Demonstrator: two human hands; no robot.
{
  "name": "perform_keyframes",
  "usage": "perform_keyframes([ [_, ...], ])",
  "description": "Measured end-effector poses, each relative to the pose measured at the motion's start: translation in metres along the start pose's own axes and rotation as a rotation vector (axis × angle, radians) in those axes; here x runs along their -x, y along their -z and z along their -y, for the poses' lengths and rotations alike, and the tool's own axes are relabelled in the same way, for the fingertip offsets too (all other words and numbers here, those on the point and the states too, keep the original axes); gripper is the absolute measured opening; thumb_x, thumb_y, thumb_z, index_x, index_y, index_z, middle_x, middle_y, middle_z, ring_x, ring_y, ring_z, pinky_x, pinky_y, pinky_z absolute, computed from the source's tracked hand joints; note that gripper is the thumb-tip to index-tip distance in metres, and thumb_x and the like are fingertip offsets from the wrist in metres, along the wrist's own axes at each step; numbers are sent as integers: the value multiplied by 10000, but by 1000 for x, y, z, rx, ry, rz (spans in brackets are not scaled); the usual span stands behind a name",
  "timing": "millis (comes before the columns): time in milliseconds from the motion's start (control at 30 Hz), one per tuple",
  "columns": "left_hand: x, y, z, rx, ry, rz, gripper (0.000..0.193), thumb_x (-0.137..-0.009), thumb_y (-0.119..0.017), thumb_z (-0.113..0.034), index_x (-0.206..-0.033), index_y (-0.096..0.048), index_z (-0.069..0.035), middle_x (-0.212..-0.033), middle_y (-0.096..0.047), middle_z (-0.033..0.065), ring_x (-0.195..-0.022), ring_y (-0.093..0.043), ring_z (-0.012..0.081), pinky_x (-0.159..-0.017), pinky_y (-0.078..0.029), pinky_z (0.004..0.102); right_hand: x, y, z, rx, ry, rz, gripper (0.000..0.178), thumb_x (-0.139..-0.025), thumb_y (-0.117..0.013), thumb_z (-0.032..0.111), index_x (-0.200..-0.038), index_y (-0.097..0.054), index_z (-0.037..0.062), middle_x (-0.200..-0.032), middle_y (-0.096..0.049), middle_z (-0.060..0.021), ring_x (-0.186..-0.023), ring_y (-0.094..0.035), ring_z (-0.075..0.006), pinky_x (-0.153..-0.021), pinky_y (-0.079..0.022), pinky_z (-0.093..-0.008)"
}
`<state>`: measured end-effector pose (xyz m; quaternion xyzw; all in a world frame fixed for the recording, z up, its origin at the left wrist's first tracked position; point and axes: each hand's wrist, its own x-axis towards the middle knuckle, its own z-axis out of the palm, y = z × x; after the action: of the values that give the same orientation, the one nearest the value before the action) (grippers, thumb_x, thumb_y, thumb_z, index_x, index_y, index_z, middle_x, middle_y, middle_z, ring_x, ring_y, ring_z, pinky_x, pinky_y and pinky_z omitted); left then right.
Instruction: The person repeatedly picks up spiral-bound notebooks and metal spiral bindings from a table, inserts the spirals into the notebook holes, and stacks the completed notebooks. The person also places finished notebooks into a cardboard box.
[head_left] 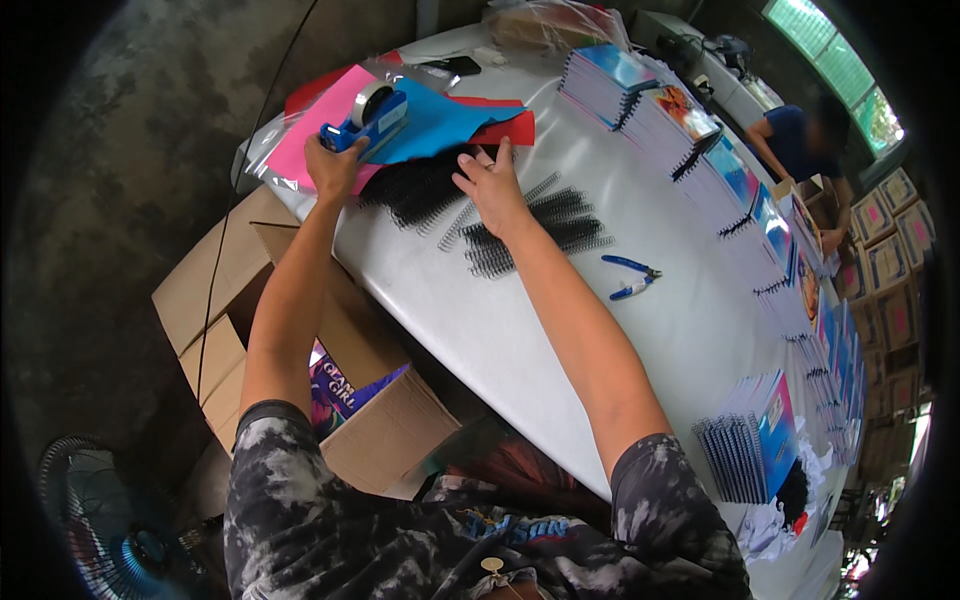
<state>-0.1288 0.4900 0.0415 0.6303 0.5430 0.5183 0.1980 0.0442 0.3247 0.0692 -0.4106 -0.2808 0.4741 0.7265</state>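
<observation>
My left hand (pixel 335 168) is closed round the near end of a blue tape dispenser (pixel 378 128) with a roll of tape in it. Under the dispenser lie a pink sheet (pixel 310 135), a blue sheet (pixel 440 122) and a red sheet (pixel 515 128), partly over clear plastic. My right hand (pixel 490 190) has its fingers apart by the near edge of the red sheet; whether a fingertip touches it I cannot tell. Black spiral binding coils (pixel 410 192) lie between my hands, and more loose coils (pixel 550 232) spread under my right wrist. Blue-handled pliers (pixel 632 277) rest to their right.
Stacks of spiral-bound notebooks (pixel 725 170) line the white table's (pixel 480 345) far right side. One stack (pixel 750 440) stands nearer me. An opened cardboard box (pixel 385 430) sits left of the table, near a fan (pixel 130 540). Another person (pixel 800 150) works beyond the notebooks.
</observation>
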Motion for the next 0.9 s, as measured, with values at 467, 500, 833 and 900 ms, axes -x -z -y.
perform_keyframes([
  [467,-20,101,-35,324,-328,-275,601,-787,-668,-322,-1172,-460,91,-1199,-496,240,-1140,-468,322,-957,-364,358,124,-12,-67,724,455,372,606,-791,-646,284,-1299,-400,64,-1136,-567,-154,-1068,-501,-321,-929,-375,-381],
  [500,13,126,-56,351,-372,-475,534,-806,-653,-264,-1162,-464,87,-1161,-523,206,-1093,-499,271,-934,-380,333,125,-10,-68,747,462,429,740,-717,-687,436,-1302,-407,80,-1191,-537,-138,-1133,-454,-307,-963,-346,-379],
  [833,265,142,-8,880,590,560,727,-906,-230,-582,-1392,-233,-40,-1426,-265,96,-1302,-268,261,-1071,-192,375,152,-32,-72,980,713,730,824,-660,-696,336,-1378,-298,260,-1404,-306,-97,-1280,-284,-345,-1037,-280,-438],
  [900,251,147,22,722,587,514,650,-928,-261,-520,-1328,-367,-19,-1316,-438,114,-1192,-434,249,-1012,-294,366,139,-19,-64,979,665,553,643,-648,-620,150,-1265,-485,272,-1367,-371,-96,-1270,-300,-347,-1023,-282,-434],
])
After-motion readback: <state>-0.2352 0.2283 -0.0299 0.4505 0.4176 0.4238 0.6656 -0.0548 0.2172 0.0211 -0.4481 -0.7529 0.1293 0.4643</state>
